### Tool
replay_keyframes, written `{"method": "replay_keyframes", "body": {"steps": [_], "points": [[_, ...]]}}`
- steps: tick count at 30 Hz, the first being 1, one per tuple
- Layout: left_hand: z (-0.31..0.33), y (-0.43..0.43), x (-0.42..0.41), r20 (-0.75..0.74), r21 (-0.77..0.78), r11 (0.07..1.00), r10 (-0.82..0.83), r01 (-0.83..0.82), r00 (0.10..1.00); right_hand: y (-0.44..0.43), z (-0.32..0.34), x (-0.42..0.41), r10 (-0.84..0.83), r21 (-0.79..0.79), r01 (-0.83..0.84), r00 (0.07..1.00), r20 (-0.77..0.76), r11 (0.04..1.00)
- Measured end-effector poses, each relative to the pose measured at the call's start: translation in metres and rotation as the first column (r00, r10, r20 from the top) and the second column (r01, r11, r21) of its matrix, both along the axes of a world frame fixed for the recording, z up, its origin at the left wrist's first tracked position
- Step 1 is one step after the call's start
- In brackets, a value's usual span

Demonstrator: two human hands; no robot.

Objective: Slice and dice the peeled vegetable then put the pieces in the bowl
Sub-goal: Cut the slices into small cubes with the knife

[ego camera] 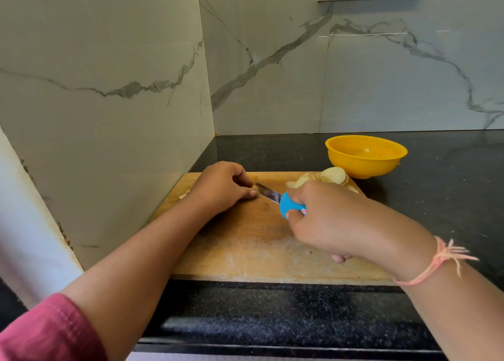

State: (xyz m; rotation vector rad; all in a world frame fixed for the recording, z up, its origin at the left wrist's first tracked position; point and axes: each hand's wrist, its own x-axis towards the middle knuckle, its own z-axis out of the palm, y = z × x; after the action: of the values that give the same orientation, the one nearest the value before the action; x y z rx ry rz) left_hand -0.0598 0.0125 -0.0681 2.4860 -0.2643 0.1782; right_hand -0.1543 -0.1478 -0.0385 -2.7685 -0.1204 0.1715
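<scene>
Black granite counter [450, 197], marble-tiled corner behind. Wooden cutting board [245, 251] lies at the front edge. Left hand [221, 188]: fingers curled, pinning a small vegetable piece [254, 187] to the board, piece mostly hidden. Right hand [327, 218]: wrapped round the blue handle of the knife [268, 194], blade tip at that piece. Peeled vegetable [334, 175] sits at the board's far right corner, just beside the yellow bowl [365, 167].
</scene>
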Motion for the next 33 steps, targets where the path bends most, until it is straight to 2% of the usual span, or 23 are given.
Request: {"method": "replay_keyframes", "body": {"steps": [9,16,21,28,33], "points": [[-0.002,0.004,0.000,-0.014,-0.059,0.998,-0.008,0.007,1.000,-0.018,0.006,-0.031,0.084,-0.135,-0.070,0.991,0.100,0.988],[-0.002,0.006,-0.001,-0.016,-0.065,0.997,0.046,-0.047,0.999,-0.005,0.007,-0.024,0.042,0.002,-0.044,0.964,0.263,0.999],[-0.003,0.007,-0.002,-0.038,-0.139,0.988,0.061,-0.066,0.997,0.006,-0.002,-0.014,0.072,-0.080,-0.053,0.963,0.261,0.995],[-0.001,0.004,0.003,-0.067,-0.106,0.993,0.037,-0.044,0.997,0.013,-0.004,-0.011,0.145,-0.220,-0.088,0.955,0.258,0.971],[0.000,0.004,0.005,-0.079,-0.104,0.993,0.046,-0.054,0.996,0.022,0.015,-0.002,0.202,-0.280,-0.149,0.964,0.173,0.948]]}}
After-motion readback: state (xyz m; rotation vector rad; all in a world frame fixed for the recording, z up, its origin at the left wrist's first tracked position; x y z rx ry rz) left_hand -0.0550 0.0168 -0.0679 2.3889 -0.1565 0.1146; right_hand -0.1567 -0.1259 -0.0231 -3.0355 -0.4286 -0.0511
